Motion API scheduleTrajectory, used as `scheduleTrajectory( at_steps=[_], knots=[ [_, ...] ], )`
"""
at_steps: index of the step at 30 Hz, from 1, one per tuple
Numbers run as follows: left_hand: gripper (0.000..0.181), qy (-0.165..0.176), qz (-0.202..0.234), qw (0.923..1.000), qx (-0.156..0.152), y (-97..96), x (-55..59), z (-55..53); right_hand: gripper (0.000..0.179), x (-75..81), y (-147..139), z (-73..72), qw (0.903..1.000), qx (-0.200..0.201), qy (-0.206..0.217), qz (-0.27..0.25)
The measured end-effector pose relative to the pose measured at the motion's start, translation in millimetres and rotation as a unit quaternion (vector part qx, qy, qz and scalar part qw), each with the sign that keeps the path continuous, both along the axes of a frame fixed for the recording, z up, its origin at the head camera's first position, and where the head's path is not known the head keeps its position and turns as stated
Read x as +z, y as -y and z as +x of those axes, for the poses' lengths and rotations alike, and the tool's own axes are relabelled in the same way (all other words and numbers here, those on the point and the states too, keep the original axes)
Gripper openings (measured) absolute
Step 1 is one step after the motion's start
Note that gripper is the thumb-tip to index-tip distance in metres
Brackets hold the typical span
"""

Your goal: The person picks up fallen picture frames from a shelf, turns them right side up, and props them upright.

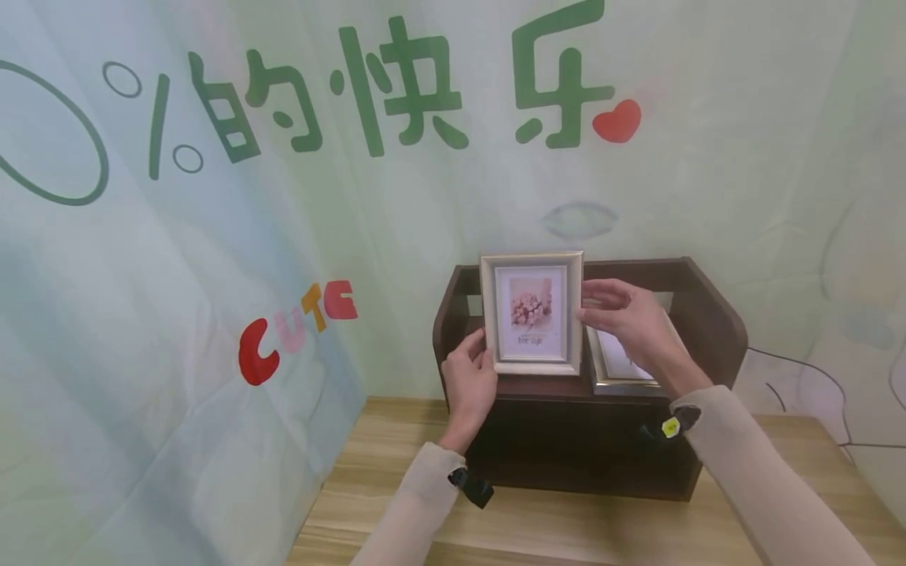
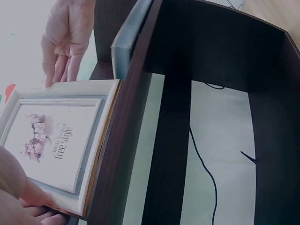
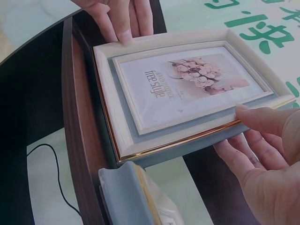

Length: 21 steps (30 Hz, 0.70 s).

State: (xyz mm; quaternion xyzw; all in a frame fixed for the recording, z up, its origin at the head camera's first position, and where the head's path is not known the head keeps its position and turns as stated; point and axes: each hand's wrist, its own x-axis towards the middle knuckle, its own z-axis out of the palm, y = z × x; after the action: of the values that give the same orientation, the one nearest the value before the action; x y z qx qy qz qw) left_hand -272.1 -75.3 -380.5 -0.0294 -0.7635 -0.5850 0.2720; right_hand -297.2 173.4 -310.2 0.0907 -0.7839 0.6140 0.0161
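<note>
A cream picture frame (image 1: pixel 532 314) with a pink flower print and the words "free style" stands upright at the top of a dark brown shelf (image 1: pixel 566 440). My left hand (image 1: pixel 470 385) grips its lower left edge, thumb in front and fingers behind. On the opposite edge, my right hand (image 1: pixel 640 330) pinches the frame higher up, as the right wrist view shows with the thumb on the front rim (image 3: pixel 262 105). The frame's lower edge is right at the shelf's front board. A second picture frame (image 1: pixel 623 365) leans on the shelf, partly hidden behind my right hand.
The shelf stands on a wooden table (image 1: pixel 396 472), with raised side panels (image 1: pixel 708 314) at both ends. Behind it hangs a pale green printed curtain (image 1: pixel 396 212). A thin black cable (image 1: pixel 807 362) runs along the curtain at the right.
</note>
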Motion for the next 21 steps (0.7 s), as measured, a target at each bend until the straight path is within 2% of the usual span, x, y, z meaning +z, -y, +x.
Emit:
scheduleTrajectory(
  at_steps=[10, 16, 21],
  knots=[
    [0.036, -0.007, -0.062, 0.9981, 0.001, 4.8, -6.2, 0.4, 0.066, -4.0, -2.0, 1.4, 0.9989, 0.004, -0.030, 0.036],
    [0.035, -0.047, -0.151, 0.9870, 0.028, 7.9, -6.2, 3.0, 0.067, -4.0, -4.0, 5.1, 0.9971, 0.006, -0.036, 0.066],
    [0.034, -0.064, -0.179, 0.9812, 0.032, 7.3, -5.5, 1.8, 0.069, -4.9, -5.6, 9.2, 0.9959, 0.008, -0.042, 0.080]
  ],
)
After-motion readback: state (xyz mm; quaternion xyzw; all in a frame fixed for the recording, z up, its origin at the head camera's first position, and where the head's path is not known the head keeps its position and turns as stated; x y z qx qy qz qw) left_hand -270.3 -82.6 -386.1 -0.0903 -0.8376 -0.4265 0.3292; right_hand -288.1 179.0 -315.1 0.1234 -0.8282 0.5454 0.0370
